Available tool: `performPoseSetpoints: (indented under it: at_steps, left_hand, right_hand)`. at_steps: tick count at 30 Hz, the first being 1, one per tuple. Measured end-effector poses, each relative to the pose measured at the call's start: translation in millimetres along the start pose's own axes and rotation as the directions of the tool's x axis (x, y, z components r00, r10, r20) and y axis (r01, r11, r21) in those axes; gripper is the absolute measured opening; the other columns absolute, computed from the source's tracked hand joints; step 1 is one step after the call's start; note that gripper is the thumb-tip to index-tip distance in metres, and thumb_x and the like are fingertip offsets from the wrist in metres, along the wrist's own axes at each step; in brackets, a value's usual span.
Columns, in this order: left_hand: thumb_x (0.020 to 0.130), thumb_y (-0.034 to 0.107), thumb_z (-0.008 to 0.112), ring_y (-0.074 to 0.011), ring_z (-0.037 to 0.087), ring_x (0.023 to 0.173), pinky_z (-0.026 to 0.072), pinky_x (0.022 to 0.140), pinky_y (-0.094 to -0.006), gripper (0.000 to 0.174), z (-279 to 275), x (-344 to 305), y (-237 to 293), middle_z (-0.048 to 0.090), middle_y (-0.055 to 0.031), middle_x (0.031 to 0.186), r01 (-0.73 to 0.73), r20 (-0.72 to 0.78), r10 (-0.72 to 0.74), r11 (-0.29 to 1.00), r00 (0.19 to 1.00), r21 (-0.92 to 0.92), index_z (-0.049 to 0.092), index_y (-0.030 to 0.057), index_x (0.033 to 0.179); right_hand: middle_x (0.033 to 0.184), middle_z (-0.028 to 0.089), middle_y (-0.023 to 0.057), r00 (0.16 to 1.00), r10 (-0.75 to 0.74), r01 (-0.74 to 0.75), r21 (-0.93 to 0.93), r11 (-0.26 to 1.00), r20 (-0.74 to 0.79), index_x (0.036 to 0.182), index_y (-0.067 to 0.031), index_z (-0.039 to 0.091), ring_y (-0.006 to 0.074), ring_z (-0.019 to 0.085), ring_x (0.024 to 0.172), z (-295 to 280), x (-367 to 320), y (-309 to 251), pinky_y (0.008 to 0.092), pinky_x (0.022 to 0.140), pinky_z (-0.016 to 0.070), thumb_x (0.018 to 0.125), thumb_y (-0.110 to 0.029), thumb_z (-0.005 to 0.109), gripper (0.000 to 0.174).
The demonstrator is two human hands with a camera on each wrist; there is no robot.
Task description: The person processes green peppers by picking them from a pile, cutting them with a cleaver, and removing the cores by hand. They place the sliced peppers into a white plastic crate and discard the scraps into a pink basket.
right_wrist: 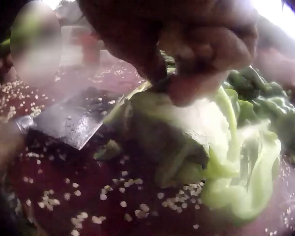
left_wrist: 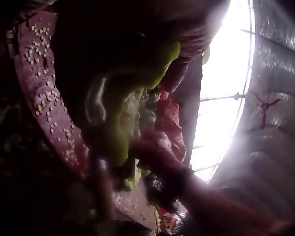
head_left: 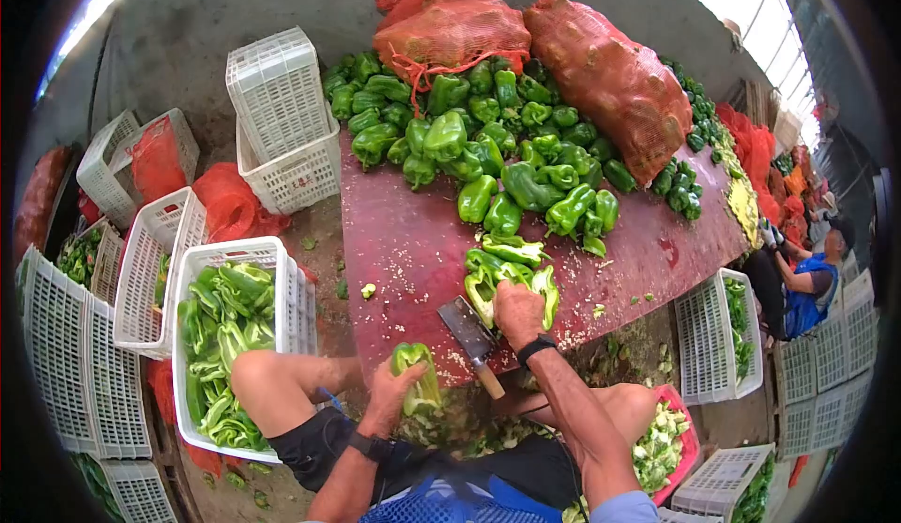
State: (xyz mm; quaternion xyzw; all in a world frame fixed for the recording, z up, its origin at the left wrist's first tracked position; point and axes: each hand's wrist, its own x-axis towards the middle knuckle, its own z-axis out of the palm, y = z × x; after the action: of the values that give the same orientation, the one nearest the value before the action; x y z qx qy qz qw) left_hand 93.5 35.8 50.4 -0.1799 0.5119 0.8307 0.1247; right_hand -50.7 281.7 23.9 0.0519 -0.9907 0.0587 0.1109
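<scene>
My left hand (head_left: 399,387) grips a green pepper piece (head_left: 418,377) just off the near edge of the dark red board (head_left: 413,241); in the left wrist view the same pepper (left_wrist: 123,118) fills the middle beside the seed-strewn board. My right hand (head_left: 519,312) rests on a small heap of cut pepper halves (head_left: 507,269) on the board, fingers curled onto a pale cut pepper (right_wrist: 187,132). A cleaver (head_left: 467,328) lies flat on the board just left of my right hand, its blade (right_wrist: 71,120) wet and lying among seeds.
Whole green peppers (head_left: 488,138) are piled at the board's far end under red mesh sacks (head_left: 601,72). A white crate of cut peppers (head_left: 230,335) stands at my left, empty white crates (head_left: 282,119) behind it. Another person (head_left: 807,279) sits at the right. A red basin of scraps (head_left: 671,438) is near my right knee.
</scene>
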Motion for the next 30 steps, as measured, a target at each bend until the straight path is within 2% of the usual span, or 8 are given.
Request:
performPoseSetpoints:
  at_steps: [5,11,17,19,22,23,27,30]
  left_hand:
    - [0.092,0.015,0.072,-0.0143,0.067,0.089,0.0563,0.078,-0.0301,0.032,0.6,1.9,-11.0,0.069,-0.0052,0.104,0.011,0.021,-0.012,1.000,1.000,0.020,0.062,0.0012,0.120]
    - [0.096,0.027,0.070,-0.0158,0.068,0.089,0.0587,0.078,-0.0332,0.037,-5.2,4.4,-3.9,0.067,-0.0047,0.103,0.114,0.081,-0.100,0.975,0.992,-0.189,0.059,0.0038,0.123]
    - [0.097,0.040,0.068,-0.0186,0.067,0.100,0.0584,0.085,-0.0362,0.050,-7.4,16.8,-1.6,0.065,-0.0073,0.114,0.060,0.228,0.020,0.938,0.973,-0.340,0.053,0.0046,0.130]
    - [0.095,0.031,0.070,-0.0190,0.067,0.099,0.0578,0.086,-0.0351,0.046,2.2,7.0,8.6,0.065,-0.0071,0.112,0.079,0.233,0.014,0.919,0.972,-0.386,0.054,0.0037,0.128]
    - [0.090,0.017,0.073,-0.0186,0.068,0.096,0.0576,0.084,-0.0344,0.042,-4.9,7.8,3.1,0.066,-0.0073,0.110,0.063,0.170,-0.027,0.976,0.985,-0.209,0.055,0.0023,0.126]
    - [0.090,0.017,0.073,-0.0186,0.068,0.096,0.0576,0.084,-0.0344,0.042,-4.6,7.1,2.3,0.066,-0.0073,0.110,0.064,0.172,-0.029,0.976,0.985,-0.206,0.055,0.0023,0.126]
    - [0.079,0.004,0.078,-0.0159,0.067,0.089,0.0565,0.080,-0.0324,0.047,-3.0,8.7,-8.7,0.067,-0.0077,0.104,-0.110,-0.070,0.107,0.993,0.992,-0.048,0.057,0.0006,0.121]
    - [0.074,0.007,0.081,-0.0142,0.066,0.090,0.0549,0.080,-0.0299,0.053,-3.6,8.7,-20.2,0.068,-0.0085,0.104,-0.280,-0.154,0.346,0.899,0.925,0.337,0.056,-0.0018,0.120]
  right_hand:
    - [0.077,0.069,0.0160,0.985,-0.171,0.171,-0.163,0.972,0.012,0.085,-0.0074,0.065,0.0310,0.071,0.068,-7.2,8.4,-9.3,0.0429,0.058,0.0558,0.082,-0.012,0.061,0.007]
    - [0.074,0.065,0.0160,0.892,-0.448,0.452,-0.070,0.889,0.068,0.082,-0.0055,0.059,0.0335,0.068,0.066,-45.7,29.1,-4.2,0.0443,0.058,0.0542,0.084,-0.012,0.060,0.007]
    - [0.075,0.059,0.0098,0.655,-0.756,0.724,0.270,0.635,0.022,0.082,-0.0078,0.055,0.0308,0.064,0.067,-112.0,-12.7,-27.7,0.0434,0.056,0.0525,0.078,-0.014,0.066,0.013]
    - [0.079,0.058,0.0090,0.607,-0.779,0.739,0.247,0.626,0.158,0.087,-0.0084,0.056,0.0289,0.066,0.072,-103.7,-32.6,-36.1,0.0417,0.056,0.0535,0.078,-0.014,0.065,0.014]
    - [0.080,0.058,0.0098,0.614,-0.788,0.723,0.371,0.582,0.041,0.088,-0.0093,0.057,0.0305,0.066,0.072,-95.0,-50.6,-53.9,0.0421,0.056,0.0535,0.080,-0.015,0.065,0.013]
    - [0.079,0.059,0.0107,0.720,-0.693,0.636,0.363,0.681,0.037,0.089,-0.0092,0.058,0.0319,0.066,0.069,-91.3,-55.7,-58.5,0.0431,0.055,0.0533,0.083,-0.016,0.065,0.012]
    - [0.073,0.060,0.0135,0.946,-0.322,0.285,0.353,0.891,0.048,0.091,-0.0084,0.059,0.0354,0.065,0.063,-78.3,-83.0,-80.3,0.0464,0.055,0.0524,0.092,-0.022,0.064,0.014]
    - [0.070,0.064,0.0166,0.970,-0.219,0.161,0.397,0.904,0.103,0.098,-0.0058,0.058,0.0379,0.065,0.064,-74.5,-99.3,-89.2,0.0492,0.056,0.0516,0.094,-0.033,0.065,0.028]
